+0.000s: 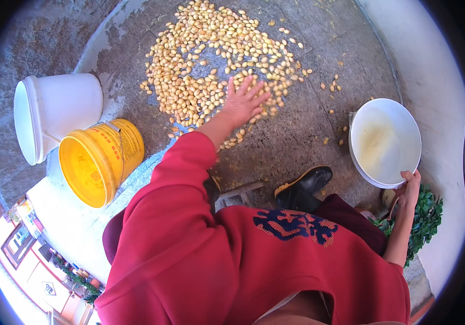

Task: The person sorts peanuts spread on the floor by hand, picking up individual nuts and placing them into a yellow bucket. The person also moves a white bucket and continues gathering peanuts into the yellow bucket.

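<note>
A broad patch of pale tan oval nuts (pixel 171 87), which look like ginkgo nuts, lies spread over the wet stone floor. My left hand (pixel 242 103) rests palm down at the patch's near right side, fingers spread, with nothing held. To the right, my right hand (pixel 409 185) grips the rim of a white plastic bucket (pixel 384 142), thumb over the edge. The bucket's mouth faces up towards me, and a brownish stain shows inside. Its lower part is mostly hidden from this angle.
A white bucket (pixel 70 95) and a yellow bucket (pixel 131 142) lean at the left. Stray nuts (pixel 332 86) dot the floor towards the right bucket. My black boot (pixel 305 189) stands near a wooden frame (pixel 240 195). A leafy plant (pixel 425 221) grows beside the white wall (pixel 431 81).
</note>
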### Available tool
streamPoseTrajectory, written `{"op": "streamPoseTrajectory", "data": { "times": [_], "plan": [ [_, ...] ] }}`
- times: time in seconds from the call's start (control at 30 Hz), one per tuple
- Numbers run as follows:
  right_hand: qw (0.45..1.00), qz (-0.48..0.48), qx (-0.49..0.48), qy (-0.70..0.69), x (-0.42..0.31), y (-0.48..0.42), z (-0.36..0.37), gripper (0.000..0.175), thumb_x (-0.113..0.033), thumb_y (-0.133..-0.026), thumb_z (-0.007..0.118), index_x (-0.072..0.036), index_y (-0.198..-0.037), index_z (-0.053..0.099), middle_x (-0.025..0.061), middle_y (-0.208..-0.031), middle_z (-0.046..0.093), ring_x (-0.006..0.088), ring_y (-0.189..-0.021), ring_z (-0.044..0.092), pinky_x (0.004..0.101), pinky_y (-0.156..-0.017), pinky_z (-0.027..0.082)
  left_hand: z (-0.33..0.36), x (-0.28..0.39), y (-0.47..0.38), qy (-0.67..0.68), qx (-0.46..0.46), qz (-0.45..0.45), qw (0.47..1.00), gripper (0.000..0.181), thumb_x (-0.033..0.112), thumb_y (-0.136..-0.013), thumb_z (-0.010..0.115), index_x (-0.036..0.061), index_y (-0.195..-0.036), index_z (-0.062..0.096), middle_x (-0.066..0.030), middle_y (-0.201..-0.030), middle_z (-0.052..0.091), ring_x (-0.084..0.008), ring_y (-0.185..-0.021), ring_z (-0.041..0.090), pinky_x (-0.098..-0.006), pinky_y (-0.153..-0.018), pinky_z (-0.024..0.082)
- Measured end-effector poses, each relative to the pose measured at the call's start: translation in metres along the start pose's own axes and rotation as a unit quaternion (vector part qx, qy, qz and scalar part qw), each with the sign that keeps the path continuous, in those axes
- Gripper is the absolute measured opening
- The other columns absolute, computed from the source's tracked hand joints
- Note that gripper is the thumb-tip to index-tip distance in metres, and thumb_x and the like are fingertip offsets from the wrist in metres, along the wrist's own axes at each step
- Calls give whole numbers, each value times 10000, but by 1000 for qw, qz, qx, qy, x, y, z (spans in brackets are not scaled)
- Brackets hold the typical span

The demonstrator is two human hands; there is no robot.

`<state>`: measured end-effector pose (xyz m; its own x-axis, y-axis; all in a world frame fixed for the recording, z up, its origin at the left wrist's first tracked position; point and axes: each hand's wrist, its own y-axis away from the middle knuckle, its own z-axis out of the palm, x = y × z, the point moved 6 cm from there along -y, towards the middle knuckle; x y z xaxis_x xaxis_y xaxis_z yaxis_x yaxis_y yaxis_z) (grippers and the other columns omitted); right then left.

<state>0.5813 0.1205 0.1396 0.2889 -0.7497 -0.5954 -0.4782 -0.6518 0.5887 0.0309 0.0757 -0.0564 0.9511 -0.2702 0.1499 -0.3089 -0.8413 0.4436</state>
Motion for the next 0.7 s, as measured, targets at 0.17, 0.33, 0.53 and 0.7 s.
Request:
{"op": "streamPoseTrajectory", "data": {
  "times": [0.17,0.33,0.53,0.7],
  "plan": [
    [999,-34,17,18,-4,2,2,637,-142,-720,625,-108,-1337,469,99,-1110,596,247,-941,620,448,-708,550,-5,-81,17,-62,-12,-143,988,535,449,-1039,402,273,-1543,372,-23,-1663,244,-307,-1537,205,-642,-1212,131],
    [1000,2,17,-9,7,-6,-6,598,-133,-715,616,-105,-1303,512,80,-1054,625,233,-919,631,463,-717,553,8,-210,101,73,171,-550,814,620,573,-1043,321,302,-1597,257,-95,-1672,208,-360,-1543,149,-678,-1187,136],
    [1000,-13,-9,22,8,-15,-5,513,-152,-712,625,-113,-1222,590,51,-1005,634,217,-883,612,439,-671,508,62,-175,73,230,218,-557,768,686,613,-1013,377,294,-1606,242,-171,-1669,170,-445,-1523,141,-691,-1172,128],
    [996,-16,73,42,-2,11,-2,586,-158,-716,631,-107,-1292,535,81,-1071,613,240,-954,598,461,-732,503,44,-76,-2,48,38,-364,930,678,651,-1026,222,356,-1622,89,-92,-1697,72,-398,-1548,41,-669,-1198,94]
  ]
}}
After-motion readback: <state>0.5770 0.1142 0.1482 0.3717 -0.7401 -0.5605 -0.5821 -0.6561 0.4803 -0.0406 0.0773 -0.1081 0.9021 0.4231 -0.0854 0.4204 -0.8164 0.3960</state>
